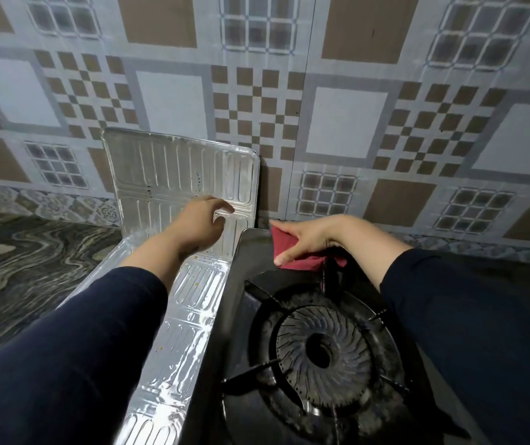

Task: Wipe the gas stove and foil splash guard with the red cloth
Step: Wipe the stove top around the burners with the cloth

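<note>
A black gas stove [238, 303] fills the lower middle, with its round burner [321, 345] and pan supports in view. The silver foil splash guard [177, 168] stands folded around the stove's left and back sides. My left hand [199, 226] reaches over the guard's side panel, fingers spread and touching the upright back panel, holding nothing. My right hand [308, 236] presses the red cloth [292, 258] onto the stove's back left corner, fingers on top of it. Part of the cloth is hidden under that hand.
A patterned tile wall [337, 123] rises right behind the stove and guard. A dark marbled countertop [32, 258] spreads to the left of the guard. Dark sleeves cover both forearms.
</note>
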A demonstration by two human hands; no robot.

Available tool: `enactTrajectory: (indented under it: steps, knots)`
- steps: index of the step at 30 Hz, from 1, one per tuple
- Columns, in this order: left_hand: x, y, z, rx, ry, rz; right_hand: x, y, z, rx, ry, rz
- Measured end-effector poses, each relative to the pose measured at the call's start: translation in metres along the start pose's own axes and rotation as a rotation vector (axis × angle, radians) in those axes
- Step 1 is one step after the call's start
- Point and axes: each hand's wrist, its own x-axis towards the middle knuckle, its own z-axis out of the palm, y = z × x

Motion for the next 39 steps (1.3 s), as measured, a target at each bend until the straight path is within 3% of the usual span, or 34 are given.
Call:
enactTrajectory:
  steps: [8,18,26,34,39]
  knots:
    - [0.001,-0.012,-0.001,-0.017,0.012,-0.03,0.009,-0.036,0.006,-0.195,0.027,-0.048]
    - [-0.008,-0.021,-0.01,-0.045,0.027,-0.064,0.037,-0.086,0.034,-0.312,0.237,-0.01]
    - [-0.011,-0.004,-0.012,0.027,-0.057,0.0,0.016,-0.048,0.029,-0.251,0.223,0.026]
    - [0.001,0.034,0.0,0.048,-0.126,0.079,-0.028,0.021,0.019,-0.131,0.162,0.214]
    - [0.013,0.078,0.015,0.04,-0.154,0.179,-0.063,0.06,0.025,-0.114,0.25,0.356]
